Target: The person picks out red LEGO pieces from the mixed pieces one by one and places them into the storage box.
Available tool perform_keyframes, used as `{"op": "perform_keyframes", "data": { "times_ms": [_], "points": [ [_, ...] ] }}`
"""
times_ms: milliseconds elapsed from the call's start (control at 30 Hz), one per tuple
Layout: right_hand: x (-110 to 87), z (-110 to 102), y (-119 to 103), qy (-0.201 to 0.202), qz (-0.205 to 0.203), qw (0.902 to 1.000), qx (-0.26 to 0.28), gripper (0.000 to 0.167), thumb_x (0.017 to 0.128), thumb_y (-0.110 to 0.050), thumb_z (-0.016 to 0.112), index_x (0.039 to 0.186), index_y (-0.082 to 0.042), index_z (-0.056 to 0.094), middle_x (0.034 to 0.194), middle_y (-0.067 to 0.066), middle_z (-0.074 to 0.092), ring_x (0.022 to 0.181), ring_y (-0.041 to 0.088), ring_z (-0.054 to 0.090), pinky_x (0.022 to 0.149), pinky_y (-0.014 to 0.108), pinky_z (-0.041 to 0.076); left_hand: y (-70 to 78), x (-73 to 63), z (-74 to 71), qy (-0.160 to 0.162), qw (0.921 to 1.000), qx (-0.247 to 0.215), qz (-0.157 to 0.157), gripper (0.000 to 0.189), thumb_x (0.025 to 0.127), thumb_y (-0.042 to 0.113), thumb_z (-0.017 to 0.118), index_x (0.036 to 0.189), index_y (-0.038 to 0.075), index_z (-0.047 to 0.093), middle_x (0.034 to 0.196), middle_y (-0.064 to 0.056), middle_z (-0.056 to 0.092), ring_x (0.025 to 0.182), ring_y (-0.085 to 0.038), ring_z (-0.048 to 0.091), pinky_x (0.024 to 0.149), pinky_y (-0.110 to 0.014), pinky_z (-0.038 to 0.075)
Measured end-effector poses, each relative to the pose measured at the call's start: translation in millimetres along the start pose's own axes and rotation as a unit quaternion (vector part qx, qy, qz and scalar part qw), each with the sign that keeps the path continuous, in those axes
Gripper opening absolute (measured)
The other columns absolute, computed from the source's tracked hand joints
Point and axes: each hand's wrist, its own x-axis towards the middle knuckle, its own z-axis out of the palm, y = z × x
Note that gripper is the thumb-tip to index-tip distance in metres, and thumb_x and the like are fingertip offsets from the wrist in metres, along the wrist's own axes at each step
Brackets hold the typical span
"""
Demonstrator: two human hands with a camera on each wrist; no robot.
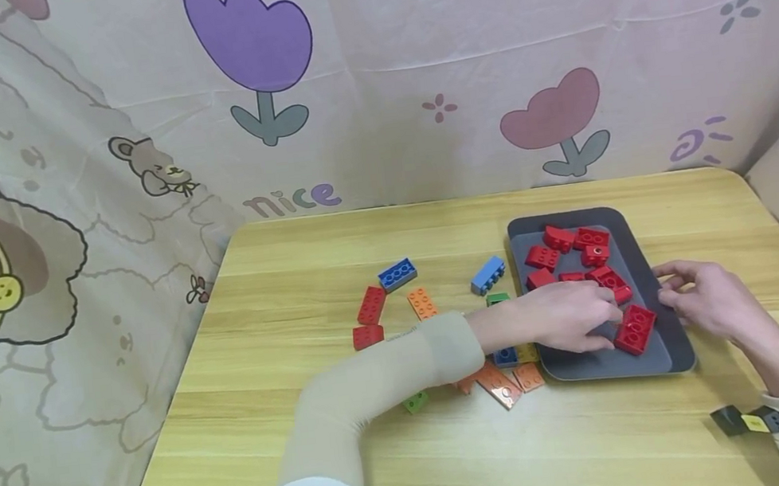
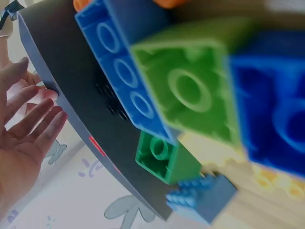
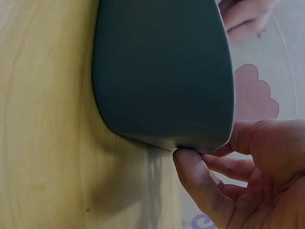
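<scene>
A dark grey tray (image 1: 616, 368) holds several red bricks (image 1: 558, 238), most of them toward its far end. Over the tray is my left hand (image 1: 571, 318), its fingers loosely extended beside a larger red brick (image 1: 635, 330) near the right wall. Whether a fingertip touches that brick is hidden. The left wrist view shows the left hand (image 2: 28, 138) with fingers apart and nothing gripped. At the tray's right side, my right hand (image 1: 713, 298) holds the rim; in the right wrist view its thumb and a finger (image 3: 193, 169) pinch the tray's edge (image 3: 162, 95).
Left of the tray lie loose bricks: blue (image 1: 397, 275), red (image 1: 371, 306), orange (image 1: 500, 387) and green (image 1: 415, 402). My left forearm (image 1: 382, 372) crosses over some of them. A blue brick (image 1: 488, 275) sits near the tray's left wall. Printed cloth (image 1: 386, 147) hangs behind the wooden table (image 1: 279, 288).
</scene>
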Motion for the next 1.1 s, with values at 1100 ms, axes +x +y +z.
{"op": "perform_keyframes", "data": {
  "times_ms": [1100],
  "points": [
    [0.7,-0.6,-2.9,-0.008,0.008,0.9999,0.004,0.045,0.098,-0.002,0.063,0.137,0.016,0.053,0.111,0.037,0.065,0.071,0.013,0.068,0.055,0.027,0.057,-74.7,-132.4,-0.3,0.111,0.9891,-0.038,-0.089,0.063,0.101,0.050,0.067,0.151,0.013,0.058,0.154,-0.006,0.060,0.144,-0.021,0.057,0.120,-0.034,0.048]
  ]
}}
